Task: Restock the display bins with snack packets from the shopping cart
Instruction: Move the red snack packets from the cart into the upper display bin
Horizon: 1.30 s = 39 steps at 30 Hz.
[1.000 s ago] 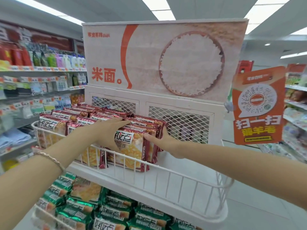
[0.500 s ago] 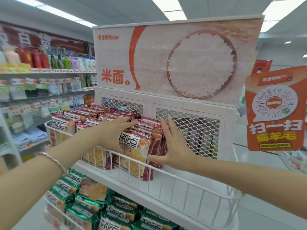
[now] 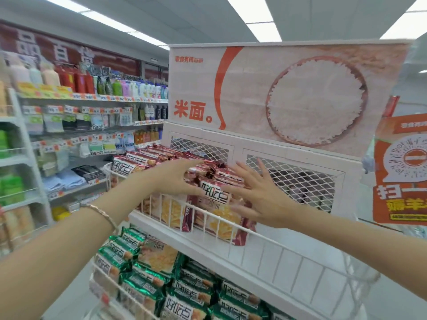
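Red snack packets [image 3: 215, 199] stand in a row inside the upper white wire bin [image 3: 277, 252]. My left hand [image 3: 178, 179] lies flat against the left side and top of the front packets, fingers straight. On the right side of the same stack, my right hand [image 3: 258, 192] presses with fingers spread and straight. The right half of this bin holds no packets. Green snack packets [image 3: 150, 269] fill the lower bin. The shopping cart is out of view.
A white mesh back panel [image 3: 298, 181] and a rice poster [image 3: 288, 98] rise behind the bin. An orange QR sign [image 3: 402, 179] hangs at the right. Store shelves [image 3: 76, 125] with bottles and packs run along the left aisle.
My right hand has let go of the packets' right edge and opened flat with fingers spread. The view has shifted so the display sits further right.
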### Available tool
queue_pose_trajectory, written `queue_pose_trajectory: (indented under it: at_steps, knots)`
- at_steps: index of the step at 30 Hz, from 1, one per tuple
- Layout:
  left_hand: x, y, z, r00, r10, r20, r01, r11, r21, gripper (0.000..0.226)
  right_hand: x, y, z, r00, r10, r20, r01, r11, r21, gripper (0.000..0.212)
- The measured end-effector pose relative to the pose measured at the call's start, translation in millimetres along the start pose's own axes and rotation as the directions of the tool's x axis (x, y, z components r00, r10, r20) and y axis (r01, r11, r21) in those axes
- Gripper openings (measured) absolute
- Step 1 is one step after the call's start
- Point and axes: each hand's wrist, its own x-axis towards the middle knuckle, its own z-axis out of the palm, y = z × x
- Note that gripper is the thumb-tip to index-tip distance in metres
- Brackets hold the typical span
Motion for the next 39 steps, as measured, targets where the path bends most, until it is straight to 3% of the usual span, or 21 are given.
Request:
queue_pose_trajectory:
  at_steps: [5,9,12,16,22,26,34,39]
  knots:
    - [-58.3,-72.9,-19.4,0.970,-0.167,-0.179,0.163,0.986,-0.034,0.081,67.0,-58.3,-16.4,0.997,0.072,0.039,-0.073,0.997,0.022,0.075]
    - [-126.5,-145.0,-22.8,0.925,-0.316,-0.212,0.329,0.944,0.029,0.072,143.5,-125.8,-2.7,0.987,-0.162,0.021,0.163,0.976,-0.143,0.074]
    - [-189.4,-207.4,-15.3,0.880,-0.460,-0.114,0.468,0.882,0.053,0.069,192.9,-191.1,22.1,0.957,-0.290,0.029,0.291,0.949,-0.119,0.066]
    - [-278.1,-283.3,8.9,0.756,-0.654,0.029,0.653,0.756,0.050,0.069,243.4,-288.1,78.9,0.918,-0.371,0.142,0.381,0.923,-0.047,0.062]
    - [-396.0,-375.3,77.8,0.578,-0.786,0.220,0.807,0.590,-0.012,0.070,278.9,-424.5,182.5,0.837,-0.446,0.317,0.430,0.894,0.125,0.058]
    - [-442.9,-415.5,126.4,0.477,-0.817,0.323,0.874,0.479,-0.079,0.073,283.8,-491.5,249.6,0.796,-0.447,0.407,0.370,0.893,0.257,0.058]
    - [-463.9,-472.2,220.0,0.345,-0.798,0.494,0.938,0.280,-0.204,0.062,301.3,-564.9,371.7,0.586,-0.482,0.652,0.228,0.870,0.438,0.060]
    - [-458.1,-520.5,258.3,0.215,-0.818,0.534,0.952,0.054,-0.300,0.056,352.0,-588.3,457.5,0.459,-0.462,0.759,-0.044,0.842,0.538,0.060]
